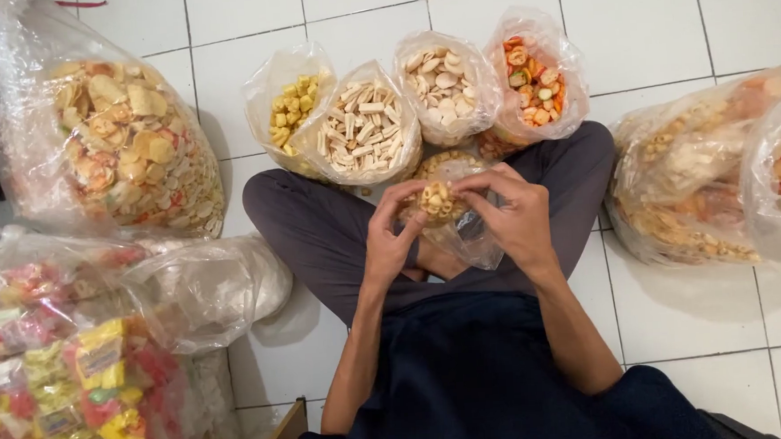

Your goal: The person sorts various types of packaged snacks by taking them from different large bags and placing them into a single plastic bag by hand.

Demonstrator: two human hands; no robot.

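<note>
Dark shirt [470, 376] filled the bottom of the view, and above it, over crossed legs [320, 232], both hands met on a small clear bag [462, 233]. It held ring-shaped snacks [438, 201], bunched at its top between the fingers. Left hand [391, 237] pinched that bunch from one side, thumb and fingers pressed together on plastic and snacks; right hand [515, 217] curled over the other side, fingertips closed on the same film. By the look of it, the step in hand was filling or gathering the bag's mouth; closing it would call for a steady pinch on the neck so nothing spilled.

Just beyond the small bag stood an open bag of the same rings [446, 165], then a row of four: yellow cubes [291, 109], pale sticks [363, 127], white discs [441, 88], orange pieces [535, 83]. Left of the small bag, well apart, sat a big sack [128, 144] of mixed crackers and a sack of coloured packets [69, 379]. Right of it lay two more sacks [700, 176]. These ringed the lap closely, leaving little tiled floor [665, 18] for setting anything down.
</note>
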